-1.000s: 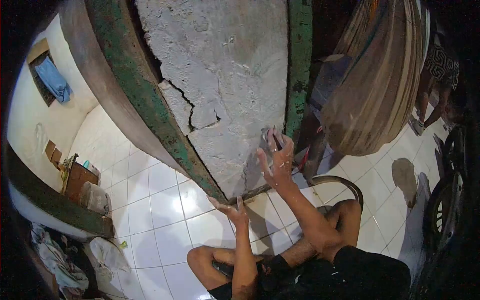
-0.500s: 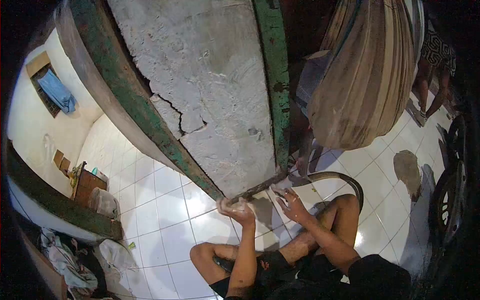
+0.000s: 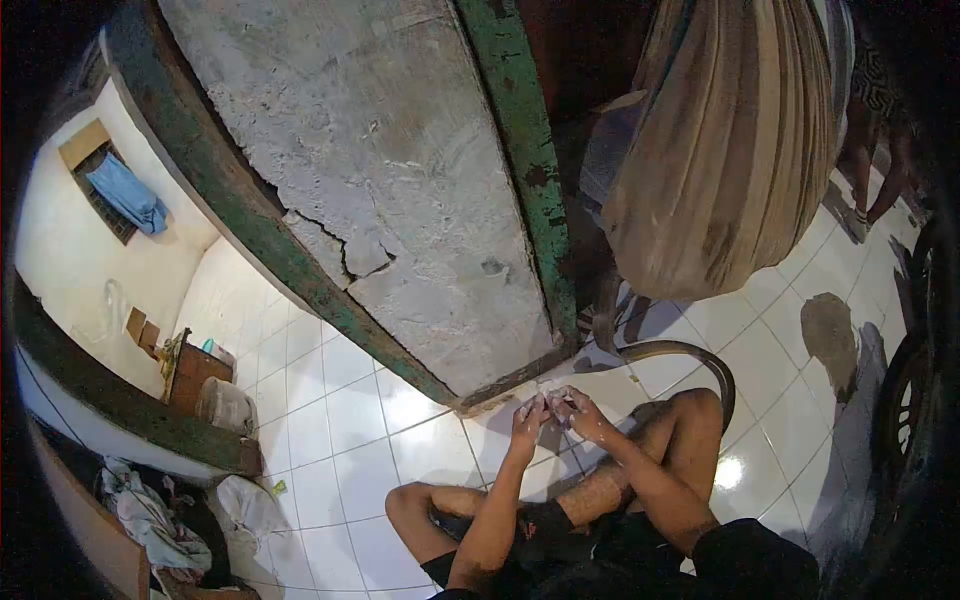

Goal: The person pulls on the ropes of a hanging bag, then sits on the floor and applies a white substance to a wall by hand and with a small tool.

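Note:
My left hand [image 3: 529, 420] and my right hand [image 3: 583, 415] are close together above the floor, in front of my crossed legs. The fingers of both are bent and drawn together, tip to tip. A whitish smear covers the fingertips, and whatever lies between them is too small to make out. Just beyond the hands is the foot of a grey plastered wall [image 3: 400, 210] with a jagged crack. Green, worn door frames [image 3: 530, 160] edge this wall on both sides.
A striped cloth hammock [image 3: 720, 170] hangs at the right. Below it a dark curved tube [image 3: 690, 350] lies on the white tiled floor [image 3: 360, 470]. A wheel [image 3: 905, 400] stands far right, near another person's legs [image 3: 868, 180]. Clothes [image 3: 150, 515] are heaped at lower left.
My hands were apart, the left near the wall's bottom corner and the right with fingers spread. They have come together in the middle. The view has shifted slightly.

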{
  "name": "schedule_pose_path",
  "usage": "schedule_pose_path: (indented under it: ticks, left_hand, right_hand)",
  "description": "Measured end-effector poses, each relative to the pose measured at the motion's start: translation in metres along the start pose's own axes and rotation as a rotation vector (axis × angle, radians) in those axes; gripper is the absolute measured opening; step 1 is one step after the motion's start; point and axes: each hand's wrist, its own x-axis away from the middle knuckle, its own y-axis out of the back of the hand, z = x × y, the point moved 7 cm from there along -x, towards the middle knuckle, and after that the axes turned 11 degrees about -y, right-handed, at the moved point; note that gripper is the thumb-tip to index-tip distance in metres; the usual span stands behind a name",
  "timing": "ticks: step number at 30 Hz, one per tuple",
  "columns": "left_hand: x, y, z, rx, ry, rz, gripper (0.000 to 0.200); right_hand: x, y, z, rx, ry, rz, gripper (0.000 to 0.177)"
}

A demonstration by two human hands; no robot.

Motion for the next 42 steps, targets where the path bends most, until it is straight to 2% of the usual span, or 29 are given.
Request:
schedule_pose_path:
  ticks: [1,4,7,10,13,16,17,19,20,21,23,25,26,28,29,31,33,35,38,41,42]
  left_hand:
    - [0.002,-0.006,-0.012,0.079,0.135,-0.041,0.051]
    - [0.002,-0.015,-0.034,0.211,0.084,-0.072,0.038]
    - [0.000,-0.002,-0.032,-0.008,0.073,-0.212,0.034]
    - [0.000,-0.003,-0.036,0.023,0.040,-0.251,0.036]
    - [-0.002,0.002,-0.032,-0.024,0.025,-0.254,0.038]
    - [0.001,0.006,-0.012,0.155,0.068,-0.168,0.057]
    - [-0.002,0.022,0.015,0.100,0.027,-0.200,0.056]
    - [-0.007,0.027,0.031,0.199,-0.029,-0.141,0.049]
    - [0.000,0.023,0.025,0.250,-0.051,-0.118,0.045]
    - [0.000,0.022,0.017,0.161,-0.095,-0.134,0.039]
    - [0.003,0.012,-0.019,-0.022,-0.175,-0.176,0.029]
    - [0.006,0.008,-0.030,-0.157,-0.233,-0.078,0.028]
    - [0.003,0.015,-0.014,-0.214,-0.187,-0.042,0.028]
    - [0.004,0.018,0.007,-0.043,-0.053,-0.041,0.029]
    - [0.005,0.007,-0.007,0.184,0.035,-0.078,0.030]
    - [0.016,-0.015,-0.045,0.485,0.303,-0.324,0.037]
    - [0.013,-0.011,-0.042,0.316,0.058,-0.266,0.032]
    - [0.009,0.004,-0.013,0.327,0.033,-0.321,0.042]
    - [0.009,0.017,0.013,0.376,0.007,-0.447,0.055]
    - [0.015,0.015,-0.006,0.313,0.028,-0.454,0.063]
    - [0.011,0.018,0.001,0.277,-0.067,-0.377,0.057]
  right_hand:
    - [0.007,-0.007,0.015,-0.141,-0.101,0.090,0.032]
    - [0.017,-0.003,0.039,-0.040,0.032,-0.043,0.033]
    - [0.024,0.000,0.050,0.011,-0.025,-0.075,0.033]
    - [0.021,0.005,0.048,0.286,-0.026,-0.121,0.035]
    - [0.037,0.006,0.075,0.305,0.054,-0.162,0.039]
    - [0.030,0.008,0.064,0.244,0.167,-0.254,0.031]
    - [0.031,0.010,0.061,0.113,0.138,-0.226,0.030]
    - [0.030,0.010,0.060,-0.146,0.072,-0.167,0.030]
    - [0.031,0.011,0.063,0.007,0.097,-0.208,0.029]
    - [0.032,0.011,0.065,0.159,0.122,-0.255,0.029]
    - [0.026,0.020,0.043,0.248,0.242,-0.369,0.029]
    - [0.030,0.023,0.050,0.356,0.186,-0.469,0.031]
    - [0.026,0.021,0.045,0.309,0.103,-0.361,0.038]
    - [0.019,0.015,0.036,0.210,-0.059,-0.143,0.054]
    - [0.025,0.012,0.051,0.322,-0.097,-0.139,0.050]
    - [0.028,0.007,0.062,0.162,-0.142,-0.068,0.044]
    - [0.032,-0.001,0.055,-0.076,-0.191,-0.011,0.035]
    - [0.030,-0.007,0.050,-0.389,-0.226,0.024,0.025]
    - [0.037,-0.014,0.049,-0.755,-0.126,0.180,0.031]
    - [0.046,-0.012,0.070,-0.521,-0.308,0.078,0.036]
    - [0.044,-0.013,0.066,-0.516,-0.307,0.099,0.036]
